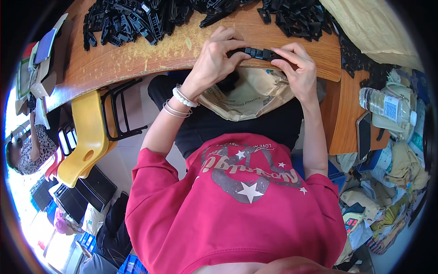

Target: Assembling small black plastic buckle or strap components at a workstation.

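Between my two hands I hold a short black plastic part (259, 54) just above the near edge of the wooden table (182, 50). My left hand (218, 57) pinches its left end between thumb and fingers. At the other end, the thumb and fingers of my right hand (295, 66) are closed on it. Below the part, an open paper sack (248, 107) rests at my lap, with something black inside. A large heap of black plastic parts (132, 23) lies beyond my left hand, and a smaller pile (296, 20) lies beyond my right.
To the right, a clear plastic bottle (381, 101) and a dark phone (363, 132) lie by the table's side. Cloth bags and clutter fill the far right. A yellow chair (84, 137) stands at left, with another person (34, 146) beyond it.
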Available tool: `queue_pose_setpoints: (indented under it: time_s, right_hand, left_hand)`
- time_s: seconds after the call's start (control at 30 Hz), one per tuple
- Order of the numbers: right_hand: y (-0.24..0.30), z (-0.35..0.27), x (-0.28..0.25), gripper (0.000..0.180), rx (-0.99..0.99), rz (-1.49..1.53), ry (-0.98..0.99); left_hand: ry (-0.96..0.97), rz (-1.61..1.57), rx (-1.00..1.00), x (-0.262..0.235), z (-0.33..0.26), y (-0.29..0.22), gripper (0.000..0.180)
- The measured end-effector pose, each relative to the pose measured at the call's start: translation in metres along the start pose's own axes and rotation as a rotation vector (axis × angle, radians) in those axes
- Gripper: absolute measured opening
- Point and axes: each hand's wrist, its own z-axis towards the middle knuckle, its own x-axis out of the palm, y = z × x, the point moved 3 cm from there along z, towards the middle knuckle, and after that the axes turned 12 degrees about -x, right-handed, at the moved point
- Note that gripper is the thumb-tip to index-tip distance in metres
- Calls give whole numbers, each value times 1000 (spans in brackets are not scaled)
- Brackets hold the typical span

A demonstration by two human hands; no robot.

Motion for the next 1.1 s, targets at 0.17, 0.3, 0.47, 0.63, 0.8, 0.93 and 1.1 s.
queue_pose_setpoints:
  time_s: [0.17, 0.3, 0.47, 0.63, 0.8, 0.93, 1.1]
  right_hand:
    - [7, 11, 15, 25, -108, -51, 26]
    - [2, 6, 20, 22, -84, -12, -32]
    - [-3, 39, 18, 8, -275, -342, -281]
    - [-13, 66, 38, 18, -278, -856, -201]
    - [3, 43, 28, 12, -276, -526, -329]
    - [11, 26, 25, 15, -31, 139, -395]
    - [6, 13, 21, 27, 276, 383, -92]
  left_hand:
    - [23, -8, 18, 1, 2, -3, 22]
    - [103, -47, -45, -4, 0, 0, 30]
    - [-398, 391, 119, -34, 13, 20, 29]
    - [-345, 491, 114, -20, 2, 15, 21]
    - [-247, 347, 136, -22, -16, 13, 20]
    - [-227, 64, -137, -21, -16, 16, 21]
    - [-78, 8, -76, -12, -12, 2, 23]
